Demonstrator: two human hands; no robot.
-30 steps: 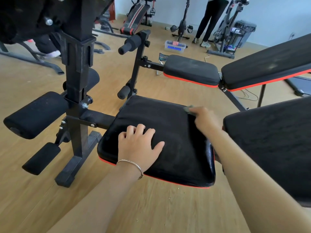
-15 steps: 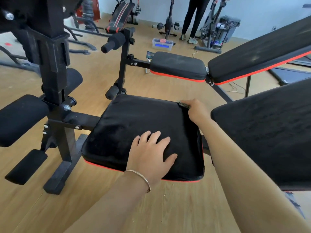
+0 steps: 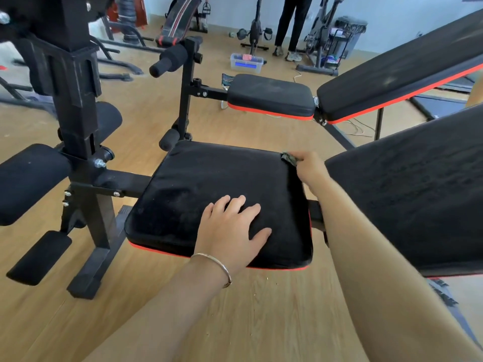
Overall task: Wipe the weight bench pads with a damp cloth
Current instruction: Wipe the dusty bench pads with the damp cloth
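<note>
View: head camera, looking down and forward.
Seat pad (image 3: 209, 184): black with red lower trim, roughly level, mounted on the black bench frame (image 3: 78, 113); faint smears show on its surface.
Left hand (image 3: 232, 228): palm down on the near right part of the seat pad, fingers straight and slightly spread, holding nothing.
Bracelet (image 3: 218, 266): thin metal band on the left wrist.
Right hand (image 3: 309, 165): at the far right corner of the seat pad, fingers curled round the cloth.
Cloth (image 3: 288, 158): small, dark, bunched; it protrudes from the right hand and touches the pad's far right corner.
Back pad (image 3: 407, 184): black, inclined, just beside the right edge of the seat pad; the right forearm lies along the gap between the two.
Leg rollers (image 3: 28, 178): black foam, on the frame left of the seat pad.
Second bench (image 3: 270, 96): same colours, standing behind the first.
Floor (image 3: 261, 309): light wood boards.
Background: a standing person (image 3: 290, 24) among exercise machines; a clear plastic box (image 3: 247, 62) on the floor.
</note>
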